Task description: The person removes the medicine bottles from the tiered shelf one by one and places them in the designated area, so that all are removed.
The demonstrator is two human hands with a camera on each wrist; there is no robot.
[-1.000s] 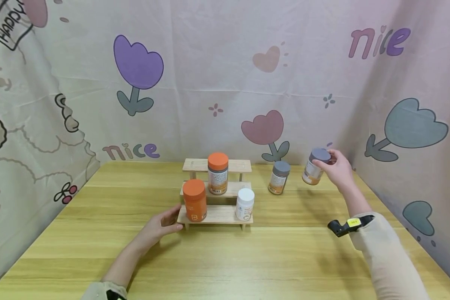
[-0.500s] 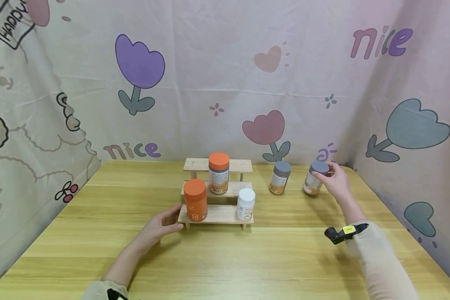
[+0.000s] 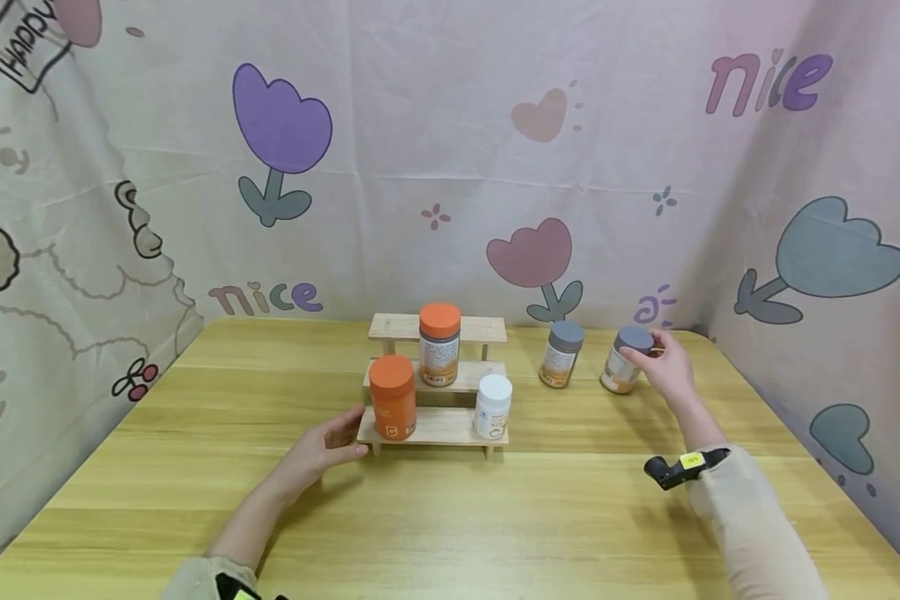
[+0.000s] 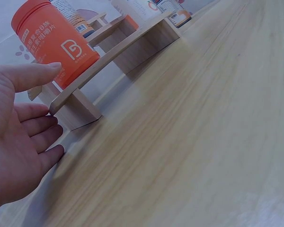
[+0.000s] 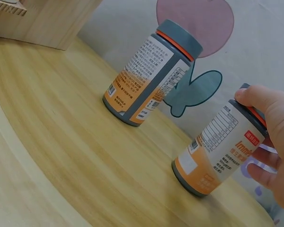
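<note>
My right hand (image 3: 670, 367) grips a grey-lidded supplement bottle (image 5: 212, 152) near its lid, thumb on one side and fingers behind. Its base is at the tabletop. To its left stands a second grey-lidded bottle (image 3: 559, 357) with an orange and white label, apart from the first. My left hand (image 4: 19, 137) is at the left end of a wooden step shelf (image 3: 441, 427), its fingers extended and a fingertip right at the end of the lowest step. The thumb overlaps an orange jar (image 4: 57, 40) in the left wrist view.
On the lowest step the orange jar is at the left and a small white bottle (image 3: 492, 407) at the right. An orange-lidded bottle (image 3: 439, 346) stands on the middle step. A printed cloth backdrop (image 3: 412, 125) rises behind the wooden table (image 3: 450, 525).
My right hand has lowered the grey-lidded bottle to the table and shifted it slightly left, nearer the second one. The left hand stays at the shelf.
</note>
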